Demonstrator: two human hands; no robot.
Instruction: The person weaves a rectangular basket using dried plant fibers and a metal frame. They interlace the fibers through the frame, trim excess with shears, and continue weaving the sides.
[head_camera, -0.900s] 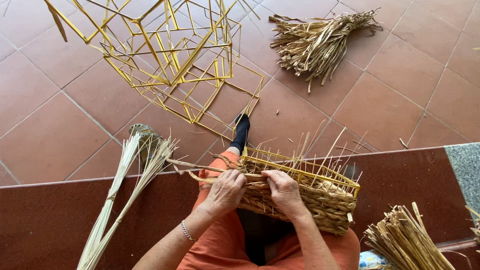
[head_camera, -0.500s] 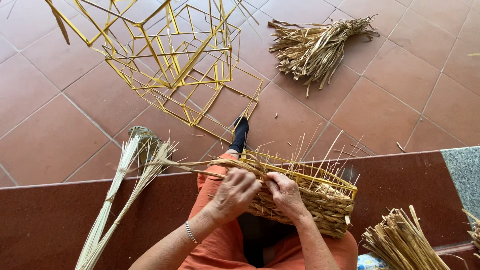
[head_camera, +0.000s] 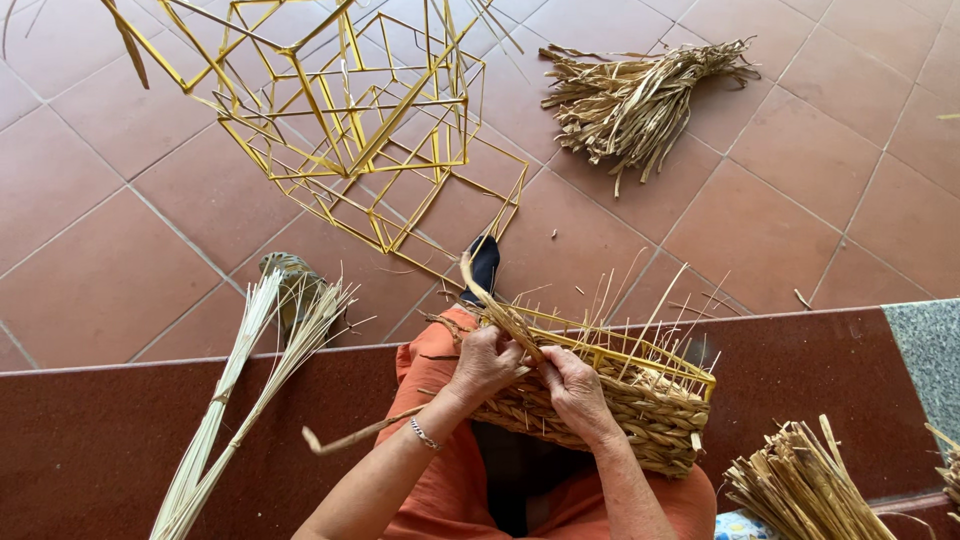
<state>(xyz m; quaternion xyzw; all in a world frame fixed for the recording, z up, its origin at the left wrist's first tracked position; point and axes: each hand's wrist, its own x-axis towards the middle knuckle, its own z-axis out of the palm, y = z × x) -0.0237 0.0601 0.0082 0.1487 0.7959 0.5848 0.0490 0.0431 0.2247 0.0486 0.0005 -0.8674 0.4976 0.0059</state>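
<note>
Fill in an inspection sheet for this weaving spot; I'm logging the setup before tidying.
Surface: red tiled floor with a dark red step.
Job's things: half-woven basket on the lap; straw strand at its rim.
Clutter: yellow wire frames, dried straw bundle, pale reed sheaf, cut reed bundle.
Grippers: left hand and right hand both grip the strand.
Cables: nothing seen.
Surroundings: grey stone slab.

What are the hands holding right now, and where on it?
Both the left hand and right hand grip the half-woven basket at its near top rim, pinching a straw strand there.
</note>
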